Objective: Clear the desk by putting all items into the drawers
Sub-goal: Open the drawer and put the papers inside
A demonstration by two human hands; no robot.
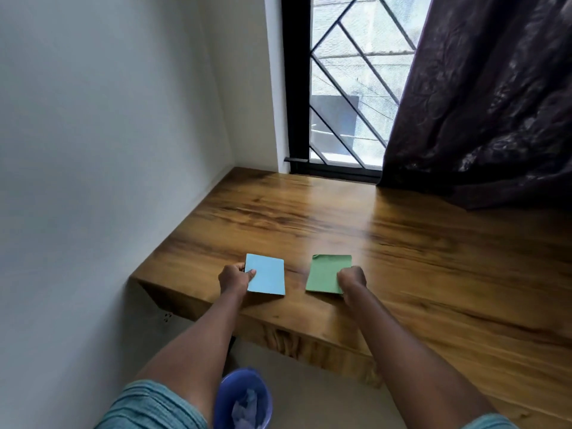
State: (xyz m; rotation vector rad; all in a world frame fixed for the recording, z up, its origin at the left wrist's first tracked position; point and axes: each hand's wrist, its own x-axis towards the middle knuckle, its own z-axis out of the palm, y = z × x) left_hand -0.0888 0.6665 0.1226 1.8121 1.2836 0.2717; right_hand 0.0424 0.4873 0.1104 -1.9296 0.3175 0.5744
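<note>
Light-blue card [267, 275] at left, green card [325, 274] w/ curled top corner at right, apart, near front edge of tabletop [402, 236].

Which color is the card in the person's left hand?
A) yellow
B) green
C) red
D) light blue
D: the left hand pinches the light blue card by its edge, while the right hand holds the green card.

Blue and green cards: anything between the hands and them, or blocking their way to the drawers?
No: the left hand grips the blue card, the right hand the green card. No drawer is in view, so that path cannot be judged.
</note>
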